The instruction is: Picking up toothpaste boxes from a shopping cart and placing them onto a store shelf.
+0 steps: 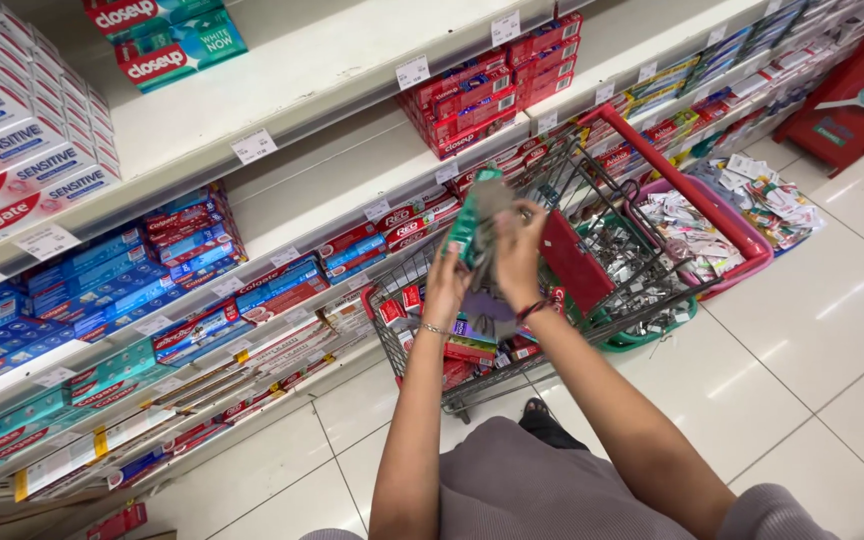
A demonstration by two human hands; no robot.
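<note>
Both my hands are raised over a wire shopping cart [592, 215] with red trim. My left hand [446, 283] and my right hand [518, 252] together grip a bundle of long green and grey boxes [479, 222], held upright between them above the cart's near end. The bundle is motion-blurred. Inside the cart lie red and purple boxes [467, 346] and a red flap [574, 262]. A bracelet sits on my left wrist and a dark band on my right.
White shelves [302, 185] on the left carry rows of red, blue and green toothpaste boxes. A pink basket [722, 225] of small packets stands behind the cart. A red display stand [852, 95] is at the far right. Pale floor tiles [812, 340] stretch to the right.
</note>
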